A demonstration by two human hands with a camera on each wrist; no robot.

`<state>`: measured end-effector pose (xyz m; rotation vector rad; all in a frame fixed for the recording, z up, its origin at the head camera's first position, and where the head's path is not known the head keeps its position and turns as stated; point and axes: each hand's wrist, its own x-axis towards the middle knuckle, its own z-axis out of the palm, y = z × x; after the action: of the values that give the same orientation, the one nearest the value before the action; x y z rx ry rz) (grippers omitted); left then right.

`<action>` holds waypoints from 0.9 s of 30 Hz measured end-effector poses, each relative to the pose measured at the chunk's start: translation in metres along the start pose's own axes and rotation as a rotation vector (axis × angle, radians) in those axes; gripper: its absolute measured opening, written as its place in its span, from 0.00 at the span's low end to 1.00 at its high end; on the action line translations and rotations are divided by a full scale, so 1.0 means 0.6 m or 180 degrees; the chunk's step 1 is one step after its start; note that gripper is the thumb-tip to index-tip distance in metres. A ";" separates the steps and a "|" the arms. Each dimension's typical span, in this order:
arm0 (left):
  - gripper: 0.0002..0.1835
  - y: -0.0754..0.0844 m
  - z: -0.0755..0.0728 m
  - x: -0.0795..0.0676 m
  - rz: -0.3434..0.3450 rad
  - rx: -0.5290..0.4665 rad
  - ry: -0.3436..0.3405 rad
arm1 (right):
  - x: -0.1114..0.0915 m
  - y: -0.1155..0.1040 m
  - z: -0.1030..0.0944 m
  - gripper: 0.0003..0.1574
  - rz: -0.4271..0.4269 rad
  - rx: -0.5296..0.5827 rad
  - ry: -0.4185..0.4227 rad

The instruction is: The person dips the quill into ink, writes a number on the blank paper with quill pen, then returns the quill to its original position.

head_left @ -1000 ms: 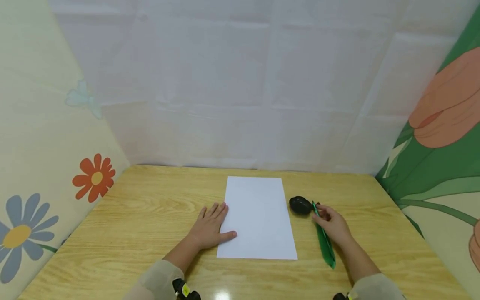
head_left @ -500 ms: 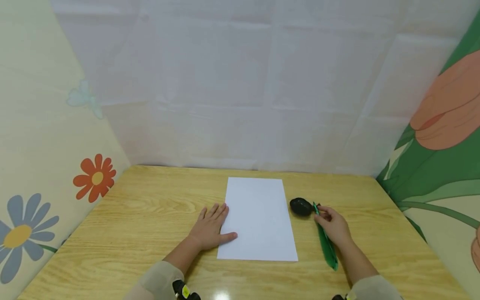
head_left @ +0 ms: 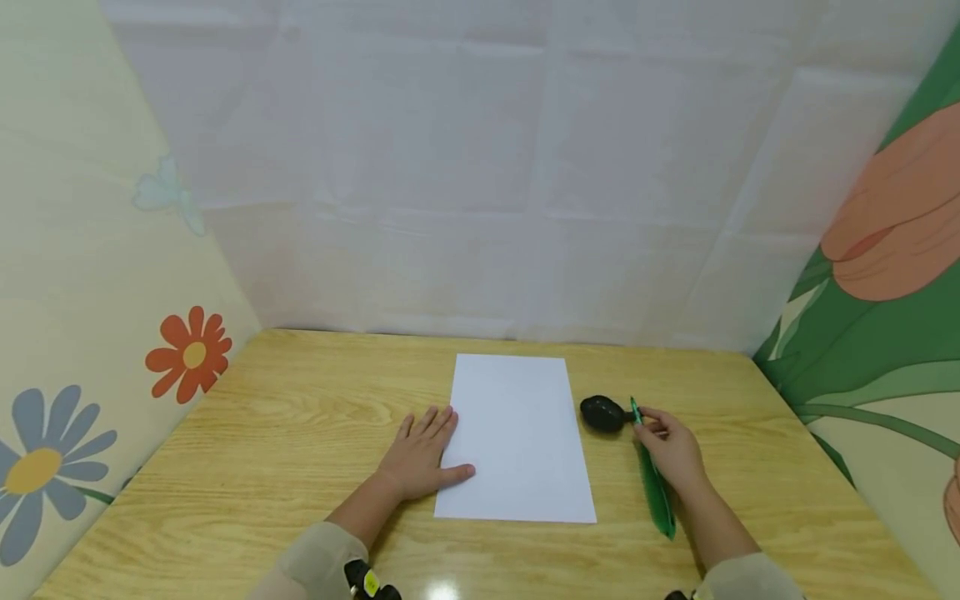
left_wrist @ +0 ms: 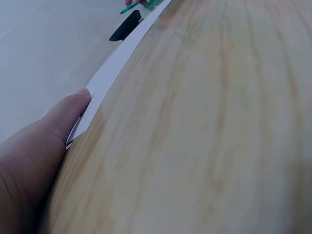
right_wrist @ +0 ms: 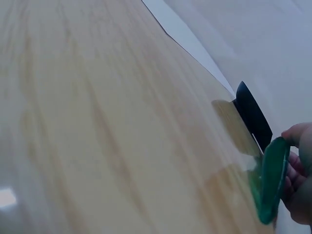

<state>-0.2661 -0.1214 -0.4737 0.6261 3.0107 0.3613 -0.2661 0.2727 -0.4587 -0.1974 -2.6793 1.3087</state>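
Observation:
A white sheet of paper point(head_left: 517, 437) lies in the middle of the table. Spread over its left edge is my left hand point(head_left: 416, 458), fingers straight and thumb on the sheet. My right hand point(head_left: 672, 450) pinches a green pen point(head_left: 656, 496) whose long, broad end is shaped like a leaf. That wide end points toward me, the thin tip away. In the right wrist view the green leaf part point(right_wrist: 274, 180) stands just above its reflection. Left of the pinching fingers sits a glossy black, rounded object point(head_left: 602, 414) with a short neck, close to the pen's tip.
The wooden table point(head_left: 300, 400) runs back to a white cloth wall point(head_left: 480, 167). Flower-printed panels point(head_left: 193, 357) rise along the left side, and a green leafy panel point(head_left: 862, 358) stands on the right.
My right hand has shifted slightly right, drawing the pen's tip a little up and away from the black object. The left hand and the paper have stayed in place.

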 end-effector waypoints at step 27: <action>0.53 -0.002 0.001 0.000 0.0025 -0.0017 -0.0029 | -0.010 -0.040 -0.006 0.26 0.0050 0.0359 -0.0006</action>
<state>-0.2666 -0.1226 -0.4748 0.6376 2.9983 0.3657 -0.2608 0.2597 -0.4377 -0.2038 -2.6008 1.4601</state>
